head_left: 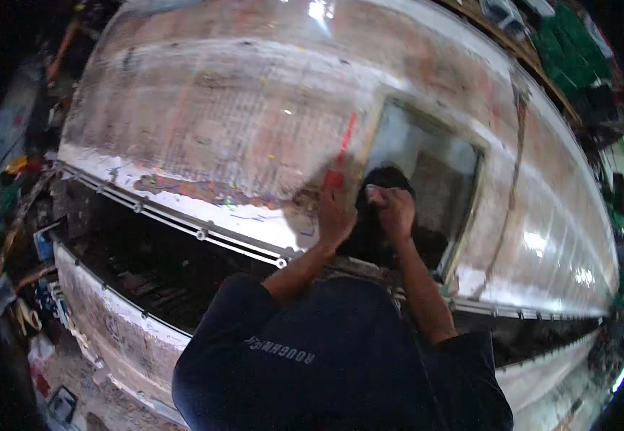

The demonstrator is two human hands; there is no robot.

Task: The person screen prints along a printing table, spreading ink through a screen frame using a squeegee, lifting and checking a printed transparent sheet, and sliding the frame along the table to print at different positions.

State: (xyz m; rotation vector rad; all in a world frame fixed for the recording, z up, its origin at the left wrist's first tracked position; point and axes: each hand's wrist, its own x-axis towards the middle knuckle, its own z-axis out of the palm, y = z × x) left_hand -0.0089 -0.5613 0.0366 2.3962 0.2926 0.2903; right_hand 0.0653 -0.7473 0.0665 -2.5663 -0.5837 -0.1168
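Note:
My left hand (pixel 336 219) rests at the left edge of the rectangular opening, its fingertips at a small red piece (pixel 333 179) on the large mottled, shiny curved panel (pixel 233 122). A thin red strip (pixel 347 136) runs up the panel from that piece. Over the opening's dark lower part, my right hand (pixel 395 208) is closed, its fingers pinched round a small pale item (pixel 375 194) too small to name. The opening has a pale frame (pixel 479 179) and a glossy, reflecting surface inside it. Whether my left fingers grip the red piece is unclear.
A metal rail with rings (pixel 200 235) follows the panel's lower edge. Below it lies a dark gap, then a second curved shell (pixel 125 316). Green material (pixel 571 50) and clutter stand at the upper right. A tray-like object (pixel 62 404) lies at the lower left.

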